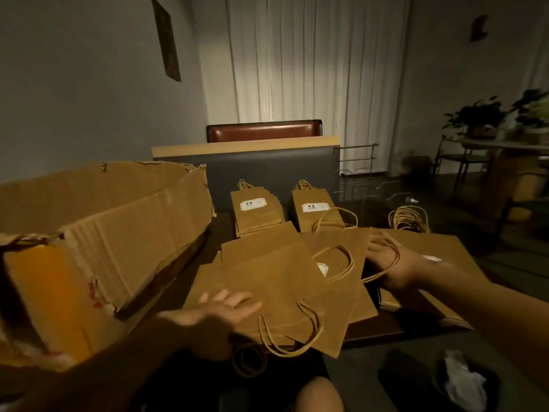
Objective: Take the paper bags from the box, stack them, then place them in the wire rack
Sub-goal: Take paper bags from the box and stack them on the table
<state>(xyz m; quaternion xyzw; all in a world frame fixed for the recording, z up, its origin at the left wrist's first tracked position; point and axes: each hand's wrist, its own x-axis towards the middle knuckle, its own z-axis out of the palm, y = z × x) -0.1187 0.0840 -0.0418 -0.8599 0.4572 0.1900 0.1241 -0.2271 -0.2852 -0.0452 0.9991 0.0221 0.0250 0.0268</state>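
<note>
Left hand nearest, fingers flat on loose paper bags fanned across bench. Right hand curled through handle of right-side bag. Bags' long axes diverge; wire rack beyond right.

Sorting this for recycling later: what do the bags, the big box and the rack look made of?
Bags: matte brown kraft paper with twisted cord handles, probably paper. Box: corrugated cardboard; ribbing and torn edges show. Wire rack: thin rods, likely metal; finish unclear in dim light.
</note>
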